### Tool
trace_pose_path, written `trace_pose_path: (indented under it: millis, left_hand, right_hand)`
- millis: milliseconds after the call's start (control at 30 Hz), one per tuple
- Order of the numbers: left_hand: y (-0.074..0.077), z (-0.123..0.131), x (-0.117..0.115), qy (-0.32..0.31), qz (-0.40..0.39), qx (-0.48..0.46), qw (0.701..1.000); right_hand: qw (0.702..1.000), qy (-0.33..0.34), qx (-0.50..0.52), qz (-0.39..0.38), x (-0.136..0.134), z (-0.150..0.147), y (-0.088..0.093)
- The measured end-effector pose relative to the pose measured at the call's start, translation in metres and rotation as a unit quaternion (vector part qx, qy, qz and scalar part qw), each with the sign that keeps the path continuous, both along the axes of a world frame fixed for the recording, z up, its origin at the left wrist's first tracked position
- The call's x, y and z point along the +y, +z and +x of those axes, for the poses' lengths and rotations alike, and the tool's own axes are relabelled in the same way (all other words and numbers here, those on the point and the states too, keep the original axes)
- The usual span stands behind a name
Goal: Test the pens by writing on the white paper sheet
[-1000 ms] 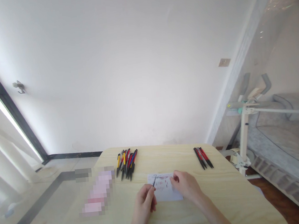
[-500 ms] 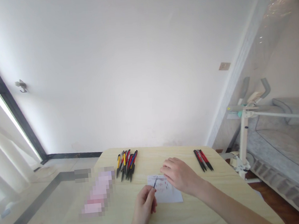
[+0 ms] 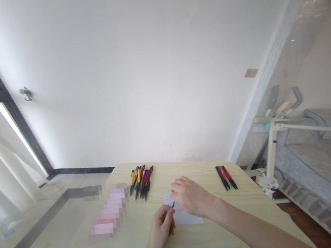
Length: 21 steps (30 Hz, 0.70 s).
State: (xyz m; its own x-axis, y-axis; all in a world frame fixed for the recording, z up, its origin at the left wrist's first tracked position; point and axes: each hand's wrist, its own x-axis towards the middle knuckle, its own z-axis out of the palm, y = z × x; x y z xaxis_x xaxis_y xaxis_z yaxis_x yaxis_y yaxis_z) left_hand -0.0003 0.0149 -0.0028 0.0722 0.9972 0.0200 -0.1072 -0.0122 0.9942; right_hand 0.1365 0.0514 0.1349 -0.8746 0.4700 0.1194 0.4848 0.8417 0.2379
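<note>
Near the table's middle, my left hand (image 3: 163, 222) is closed on a thin dark pen piece (image 3: 173, 204) that sticks up from its fingertips. My right hand (image 3: 186, 194) is bent over the top of that piece, its fingers pressed together; what they hold, if anything, is hidden. Beneath both hands lies a white paper (image 3: 189, 217), its marked upper part mostly covered by my right hand. A pile of several yellow, red and blue pens (image 3: 141, 181) with black ends lies at the back left. Several red and black pens (image 3: 226, 177) lie side by side at the right.
The pale wooden table (image 3: 211, 236) has rounded back corners. A blurred pink object (image 3: 109, 213) is at its left edge. Behind stands a white wall (image 3: 150, 82); exercise equipment (image 3: 271, 149) and a grey sofa (image 3: 317, 156) are at the right.
My right hand has moved left and slightly down, onto the upper end of the thin piece, covering more of the paper. My left hand keeps its grip. The view has shifted slightly.
</note>
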Motion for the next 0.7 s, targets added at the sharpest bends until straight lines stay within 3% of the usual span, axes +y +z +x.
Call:
trace_pose_path:
  millis: [700]
  left_hand:
    - [-0.0016,-0.0004,0.0002,-0.012,0.011,0.025,1.000]
  right_hand:
    - [1.000,0.001,-0.021,-0.014,0.0034,-0.0004,-0.0022]
